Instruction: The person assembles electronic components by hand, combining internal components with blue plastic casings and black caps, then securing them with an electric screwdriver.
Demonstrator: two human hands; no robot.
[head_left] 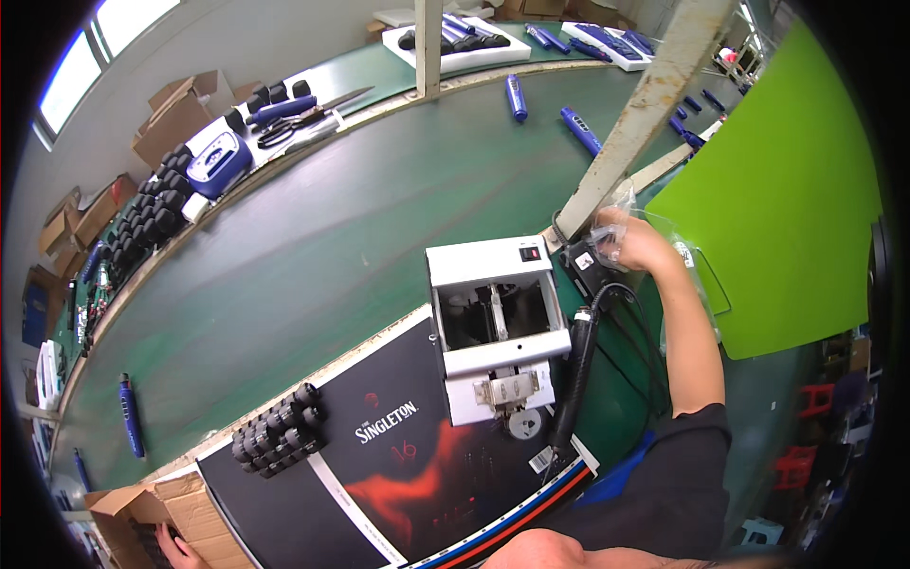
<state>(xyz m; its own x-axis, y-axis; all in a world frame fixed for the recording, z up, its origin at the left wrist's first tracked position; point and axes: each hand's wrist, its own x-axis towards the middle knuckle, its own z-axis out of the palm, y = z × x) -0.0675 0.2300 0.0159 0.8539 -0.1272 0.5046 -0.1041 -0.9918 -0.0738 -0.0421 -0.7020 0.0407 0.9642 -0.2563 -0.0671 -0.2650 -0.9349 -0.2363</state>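
At the lower left, my left hand (180, 551) reaches over the flap into an open cardboard box (202, 507) with dark parts inside. Its visible fingers are stretched out; the rest is cut off by the picture's edge. My right arm extends forward, and my right hand (637, 245) has its fingers curled in a crinkled clear plastic bag (614, 228) beside the slanted post. Close to that hand are a black adapter box (586, 268) and its cables. A white machine (498, 353) with a red switch stands between my hands. Left of it lies a cluster of short black cylinders (277, 431).
A printed black mat (398, 474) covers the near bench. A black tube with a cord (573, 389) leans beside the machine. Blue handheld devices (131, 417) lie on the green conveyor belt (332, 256). A rusty post (645, 114) and a bright green panel (777, 209) rise at right.
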